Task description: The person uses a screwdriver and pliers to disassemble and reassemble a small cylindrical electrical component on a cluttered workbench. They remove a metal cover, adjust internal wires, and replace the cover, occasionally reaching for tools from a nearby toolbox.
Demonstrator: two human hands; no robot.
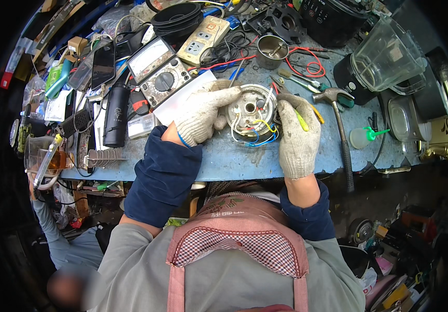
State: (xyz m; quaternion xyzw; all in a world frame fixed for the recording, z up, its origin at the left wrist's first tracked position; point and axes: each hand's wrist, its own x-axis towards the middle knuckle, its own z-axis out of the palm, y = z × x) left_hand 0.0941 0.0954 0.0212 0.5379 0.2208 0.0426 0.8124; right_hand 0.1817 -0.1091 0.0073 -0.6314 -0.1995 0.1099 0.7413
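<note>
A round metal appliance base with a hole in its middle sits over the bench in front of me. White, yellow and blue wires loop from its near right side. My left hand, in a whitish knitted glove, grips the base's left rim with the thumb on top. My right hand, gloved too, is closed at the right rim around pliers with yellow-green handles. Their jaws point toward the base; the glove hides most of the tool. A white sheet lies behind my left hand.
Beyond the base are an analog multimeter, a power strip and a metal cup. A hammer, a small squeeze bottle and a blender jug stand or lie right. Another person's arm reaches in at left.
</note>
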